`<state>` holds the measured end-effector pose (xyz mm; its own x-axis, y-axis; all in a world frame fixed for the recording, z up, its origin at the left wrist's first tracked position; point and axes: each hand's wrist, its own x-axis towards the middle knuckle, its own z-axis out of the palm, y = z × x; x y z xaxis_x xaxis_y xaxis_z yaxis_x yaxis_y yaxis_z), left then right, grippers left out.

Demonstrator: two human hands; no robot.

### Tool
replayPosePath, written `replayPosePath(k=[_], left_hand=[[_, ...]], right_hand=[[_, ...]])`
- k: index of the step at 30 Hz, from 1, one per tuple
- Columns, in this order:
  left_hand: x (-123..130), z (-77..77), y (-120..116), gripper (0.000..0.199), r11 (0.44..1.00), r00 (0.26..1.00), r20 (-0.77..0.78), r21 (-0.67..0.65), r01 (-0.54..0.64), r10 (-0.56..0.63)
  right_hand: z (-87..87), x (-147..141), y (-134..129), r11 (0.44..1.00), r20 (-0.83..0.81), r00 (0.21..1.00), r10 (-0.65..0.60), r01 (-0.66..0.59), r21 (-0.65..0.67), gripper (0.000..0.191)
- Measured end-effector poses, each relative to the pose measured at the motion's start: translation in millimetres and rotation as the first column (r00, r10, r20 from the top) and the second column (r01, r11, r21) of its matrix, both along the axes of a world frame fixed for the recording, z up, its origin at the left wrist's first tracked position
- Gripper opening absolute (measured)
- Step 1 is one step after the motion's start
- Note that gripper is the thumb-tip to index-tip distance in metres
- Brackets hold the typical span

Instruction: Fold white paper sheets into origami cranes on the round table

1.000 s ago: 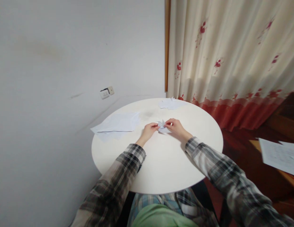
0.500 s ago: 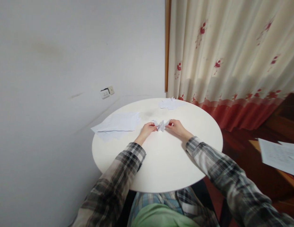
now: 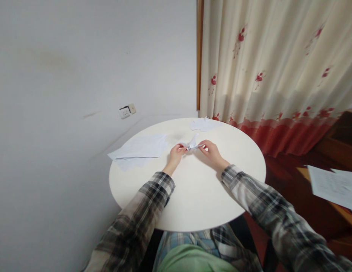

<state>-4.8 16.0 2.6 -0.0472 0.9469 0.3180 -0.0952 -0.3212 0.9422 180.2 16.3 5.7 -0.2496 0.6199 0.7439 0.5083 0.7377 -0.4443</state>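
A small piece of folded white paper (image 3: 192, 144) is stretched between my two hands over the middle of the round white table (image 3: 195, 196). With fingers pinched, my left hand (image 3: 176, 155) grips its left end. My right hand (image 3: 211, 151) pinches the right end between thumb and fingers. One pointed part of the paper sticks up between the hands. The fingertips cover both ends, and the exact folded shape is too small to make out.
Flat sheets of white paper (image 3: 140, 146) lie at the table's left, slightly over its edge. Paper pieces (image 3: 202, 124) rest at the far edge. A wall with a socket (image 3: 124, 112) stands left, a curtain (image 3: 266, 75) behind. Printed sheets (image 3: 331, 185) lie on furniture at right.
The folded paper has changed shape: a point in its middle now stands taller. Both hands have turned slightly while keeping hold of its ends.
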Motion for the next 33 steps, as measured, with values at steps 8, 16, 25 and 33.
replayPosePath(k=[8, 16, 25, 33], left_hand=[[5.3, 4.7, -7.4, 0.022, 1.000, 0.990, 0.138, -0.022, 0.009, -0.006], [4.3, 1.6, -7.5, 0.025, 0.993, 0.991, 0.121, -0.095, 0.073, -0.061], [4.6, -5.3, -1.7, 0.033, 0.960, 0.963, 0.156, -0.142, 0.243, -0.220], [3.9, -7.2, -1.8, 0.028, 0.953, 0.953, 0.192, -0.148, 0.265, -0.235]], right_hand=[[-0.4, -6.0, -5.0, 0.991, -0.159, 0.983, 0.095, -0.108, -0.077, 0.013], [4.2, -10.2, -14.5, 0.950, -0.225, 0.967, 0.121, -0.178, -0.258, 0.012], [6.8, -6.1, -12.1, 0.936, -0.229, 0.967, 0.108, -0.176, -0.304, 0.010], [5.4, -6.8, -9.0, 0.941, -0.236, 0.968, 0.081, -0.152, -0.303, 0.010]])
